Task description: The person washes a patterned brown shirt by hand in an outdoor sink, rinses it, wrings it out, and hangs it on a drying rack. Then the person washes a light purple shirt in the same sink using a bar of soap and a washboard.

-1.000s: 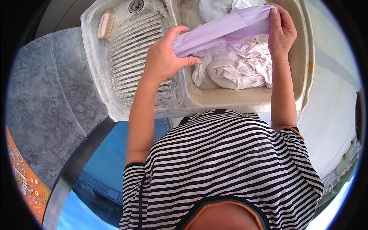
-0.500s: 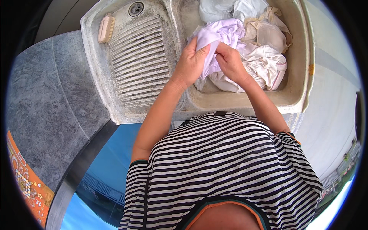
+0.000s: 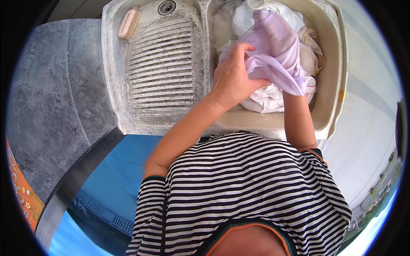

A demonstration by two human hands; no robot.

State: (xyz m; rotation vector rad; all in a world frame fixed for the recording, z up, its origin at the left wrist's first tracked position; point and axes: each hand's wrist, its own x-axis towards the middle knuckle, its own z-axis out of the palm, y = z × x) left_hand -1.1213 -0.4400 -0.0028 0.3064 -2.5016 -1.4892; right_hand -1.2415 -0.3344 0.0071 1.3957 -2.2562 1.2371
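Observation:
A thin lavender garment (image 3: 279,42) is spread over my right hand, which is hidden inside it. My right forearm (image 3: 297,117) runs up into the cloth, and a rounded bulge pushes out at its far end. With thumb and fingers curved around the garment's near left edge, my left hand (image 3: 232,79) holds it. Below lies a heap of wet-looking laundry: a white cloth (image 3: 267,102) at the near side, a beige piece (image 3: 314,55) to the right and a whitish bundle (image 3: 245,19) at the back.
The laundry lies in the right basin of a worn stone sink (image 3: 335,85). On the left is a ridged washboard (image 3: 162,72) with a drain (image 3: 166,7) and a pink scrubbing brush (image 3: 129,22) beyond it. A grey stone counter (image 3: 47,85) adjoins the sink's left side.
The bunched lavender garment is now opened out and raised, with my right hand gone inside it. My left hand has moved right and changed its hold to the garment's edge.

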